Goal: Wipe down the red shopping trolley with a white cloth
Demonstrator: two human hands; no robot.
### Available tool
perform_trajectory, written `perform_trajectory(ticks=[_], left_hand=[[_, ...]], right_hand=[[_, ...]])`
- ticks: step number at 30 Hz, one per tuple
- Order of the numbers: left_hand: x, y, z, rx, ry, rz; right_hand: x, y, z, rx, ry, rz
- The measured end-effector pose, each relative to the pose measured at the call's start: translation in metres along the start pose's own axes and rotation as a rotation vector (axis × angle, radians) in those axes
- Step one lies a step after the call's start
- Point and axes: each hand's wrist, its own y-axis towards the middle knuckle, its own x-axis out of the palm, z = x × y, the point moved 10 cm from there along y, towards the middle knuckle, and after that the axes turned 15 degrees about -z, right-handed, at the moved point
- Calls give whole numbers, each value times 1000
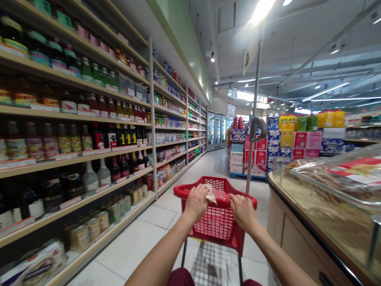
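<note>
Holding a crumpled pale cloth (211, 196) in the bent fingers of the left hand (195, 203), against the handle (222, 202) of a red shopping cart (212, 228) ahead; gripping the handle with the curled fingers of the right hand (243, 211); facing bottle shelves (74, 116) at left, then stacked cartons (261, 155), then glass-door coolers (218, 129)

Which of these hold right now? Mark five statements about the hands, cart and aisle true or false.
1. The left hand and right hand are both at the cart. True.
2. The cart is blue. False: it is red.
3. A crumpled pale item is in the right hand. False: it is in the left.
4. Shelves of bottles line the left side. True.
5. The counter stands on the left. False: it is on the right.
</note>
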Motion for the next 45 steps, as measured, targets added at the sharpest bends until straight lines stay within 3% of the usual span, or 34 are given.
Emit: perform_trajectory(ticks=[3,5,7,11,13,18,20,22,25,27,31,33,35,38,40,42,45], left_hand=[[12,6,39,116,19,-16],[12,8,48,127,22,2],[7,5,37,111,16,15],[-10,-9,-16,-18,6,58],[-11,-11,-21,-54,12,83],[14,6,57,198,-14,82],[19,7,70,285,-7,58],[17,3,50,264,6,35],[2,-9,-9,25,7,67],[-2,-14,-21,-55,1,109],[16,-2,44,215,6,76],[22,2,59,297,7,40],[17,2,39,248,-15,31],[-1,-8,-24,21,-64,87],[-7,-13,-42,-87,-76,131],[0,-8,-19,-36,-68,127],[20,5,48,208,-49,72]], right_hand=[[2,-2,-1,-19,-35,4],[2,-4,0,-40,-49,-1],[2,-6,0,-62,-57,2],[3,-9,-3,-73,-37,37],[4,-9,-4,-43,-24,63],[4,-10,1,-88,86,94],[1,-11,7,-122,156,96],[-2,-11,14,-113,218,97],[-4,-12,16,-57,279,103],[-5,-12,10,-35,272,122],[-7,-15,-2,-43,205,145],[-8,-17,-1,-53,203,152],[-10,-18,1,-57,211,161],[-11,-19,1,-48,198,184],[-10,-19,0,-30,186,201],[-9,-19,-1,-21,178,208],[-7,-20,-1,-49,168,203]])
